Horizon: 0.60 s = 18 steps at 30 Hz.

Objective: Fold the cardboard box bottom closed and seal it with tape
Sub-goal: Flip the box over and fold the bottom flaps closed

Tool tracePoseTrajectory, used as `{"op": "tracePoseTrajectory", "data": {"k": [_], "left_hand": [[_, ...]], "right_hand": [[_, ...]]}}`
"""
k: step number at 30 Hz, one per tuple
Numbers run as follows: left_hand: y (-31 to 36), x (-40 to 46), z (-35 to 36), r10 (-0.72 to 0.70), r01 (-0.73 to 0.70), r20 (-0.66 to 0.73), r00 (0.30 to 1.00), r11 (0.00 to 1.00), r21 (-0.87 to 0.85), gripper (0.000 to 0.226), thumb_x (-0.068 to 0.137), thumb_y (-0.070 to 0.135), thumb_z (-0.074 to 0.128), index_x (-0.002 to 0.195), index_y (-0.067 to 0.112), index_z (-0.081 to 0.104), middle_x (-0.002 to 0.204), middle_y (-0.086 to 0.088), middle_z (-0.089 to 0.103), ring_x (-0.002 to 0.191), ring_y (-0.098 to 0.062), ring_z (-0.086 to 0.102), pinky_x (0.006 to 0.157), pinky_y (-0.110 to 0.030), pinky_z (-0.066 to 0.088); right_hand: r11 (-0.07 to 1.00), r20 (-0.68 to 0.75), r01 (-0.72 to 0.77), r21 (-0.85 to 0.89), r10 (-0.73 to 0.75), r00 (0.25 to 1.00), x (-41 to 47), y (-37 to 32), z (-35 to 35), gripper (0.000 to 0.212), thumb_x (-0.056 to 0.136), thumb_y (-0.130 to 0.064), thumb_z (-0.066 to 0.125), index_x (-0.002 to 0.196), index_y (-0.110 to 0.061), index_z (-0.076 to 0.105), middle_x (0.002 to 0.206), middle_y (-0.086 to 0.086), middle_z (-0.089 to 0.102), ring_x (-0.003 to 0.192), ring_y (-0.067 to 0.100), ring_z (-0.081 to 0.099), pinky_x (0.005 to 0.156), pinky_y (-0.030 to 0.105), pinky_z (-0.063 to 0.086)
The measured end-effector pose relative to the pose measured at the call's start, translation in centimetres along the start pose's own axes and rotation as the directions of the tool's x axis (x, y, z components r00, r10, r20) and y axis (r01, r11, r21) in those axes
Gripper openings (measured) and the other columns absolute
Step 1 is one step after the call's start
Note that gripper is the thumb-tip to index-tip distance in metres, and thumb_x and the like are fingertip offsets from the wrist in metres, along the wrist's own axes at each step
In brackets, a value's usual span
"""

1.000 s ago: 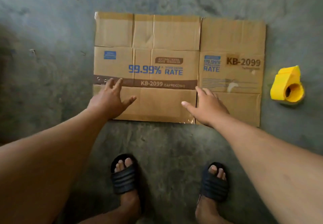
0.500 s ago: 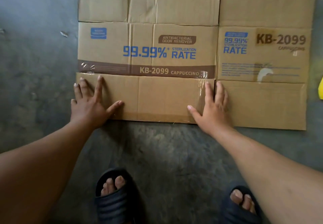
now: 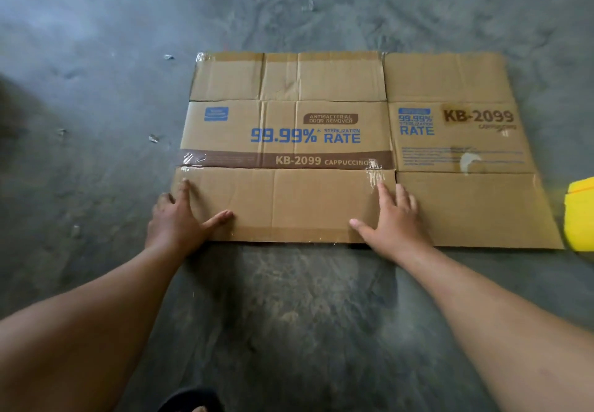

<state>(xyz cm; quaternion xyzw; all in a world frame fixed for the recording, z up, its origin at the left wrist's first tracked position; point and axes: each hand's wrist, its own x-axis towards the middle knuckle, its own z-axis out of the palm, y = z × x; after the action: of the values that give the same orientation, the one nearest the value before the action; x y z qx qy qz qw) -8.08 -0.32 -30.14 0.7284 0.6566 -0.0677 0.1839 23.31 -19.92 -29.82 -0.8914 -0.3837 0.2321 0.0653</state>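
Head view, left to right. Concrete floor (image 3: 96, 122): grey, mottled, with small pale scraps near the box's left edge. Left hand (image 3: 180, 218): laid at the near-left corner of the flattened cardboard box (image 3: 305, 135), thumb spread flat on the near flap, index finger extended along the flap's left edge, remaining fingers off the edge toward the floor; the grip is not closed round anything, and whether any fingers reach under the edge cannot be told. The flattened cardboard box lies flat on the floor directly ahead of the person, printed face up ("99.99% STERILIZATION RATE", "KB-2099 CAPPUCCINO"), with flaps unfolded along its far and near sides and old clear tape remnants at the creases. Right hand (image 3: 393, 218): palm down on the near flap just beside the slit between the wide and narrow panels, fingers straight, thumb spread leftward; grip open, pressing the cardboard. Yellow tape dispenser (image 3: 580, 215): on the floor just beside the box's near-right corner, cut off by the frame edge. Dark sandal (image 3: 189, 400): at the bottom edge, between the forearms.
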Motion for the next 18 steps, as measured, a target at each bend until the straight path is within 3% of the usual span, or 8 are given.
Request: {"op": "tracePoseTrajectory", "data": {"k": [3,7,10,13,18], "left_hand": [[0.5,-0.4,-1.3,0.001,-0.002,-0.007,1.0,0.998,-0.068,0.121,0.058,0.089,0.057,0.155,0.03,0.017,0.138,-0.027,0.043,0.129,-0.045,0.04,0.106,-0.053,0.039],[0.7,0.3,-6.3,0.118,-0.132,-0.137,0.984,0.987,-0.096,0.103,0.07,0.081,0.057,0.152,0.025,0.03,0.132,-0.026,0.051,0.123,-0.043,0.047,0.1,-0.053,0.042],[1.7,1.5,-11.3,0.214,-0.228,-0.224,0.951,0.973,-0.041,0.101,0.068,0.089,0.047,0.146,0.025,0.037,0.125,-0.021,0.061,0.112,-0.042,0.057,0.089,-0.051,0.05],[3.7,1.9,-15.9,0.278,-0.313,-0.286,0.917,0.946,-0.085,0.102,0.064,0.093,0.041,0.14,0.026,0.04,0.119,-0.019,0.066,0.105,-0.042,0.062,0.086,-0.052,0.052],[7.8,0.4,-22.3,0.304,-0.391,-0.396,0.866,0.907,-0.159,0.088,0.075,0.082,0.051,0.139,0.022,0.047,0.129,-0.015,0.063,0.114,-0.038,0.06,0.091,-0.05,0.051]], "right_hand": [[0.984,-0.07,-0.005,0.177,0.018,0.997,-0.7,-0.9,-1.2,0.088,0.08,-0.062,0.057,0.152,-0.024,0.024,0.154,0.016,0.029,0.139,0.035,0.023,0.113,0.039,0.02],[0.942,-0.166,0.083,0.325,-0.03,0.986,-0.6,-0.7,-5.8,0.075,0.082,-0.054,0.06,0.149,-0.034,0.03,0.142,0.009,0.05,0.131,0.031,0.039,0.106,0.038,0.035],[0.913,-0.198,0.141,0.384,-0.067,0.978,-0.2,-1.1,-10.5,0.074,0.08,-0.059,0.059,0.146,-0.044,0.028,0.142,0.008,0.05,0.132,0.026,0.044,0.105,0.041,0.039],[0.849,-0.265,0.231,0.474,-0.113,0.958,0.0,-2.2,-15.5,0.073,0.08,-0.054,0.063,0.145,-0.042,0.033,0.147,0.0,0.045,0.133,0.019,0.043,0.106,0.036,0.038],[0.804,-0.374,0.351,0.48,-0.174,0.911,-1.0,-3.7,-23.4,0.073,0.078,-0.047,0.071,0.144,-0.035,0.041,0.149,0.0,0.042,0.134,0.014,0.041,0.106,0.028,0.033]]}}
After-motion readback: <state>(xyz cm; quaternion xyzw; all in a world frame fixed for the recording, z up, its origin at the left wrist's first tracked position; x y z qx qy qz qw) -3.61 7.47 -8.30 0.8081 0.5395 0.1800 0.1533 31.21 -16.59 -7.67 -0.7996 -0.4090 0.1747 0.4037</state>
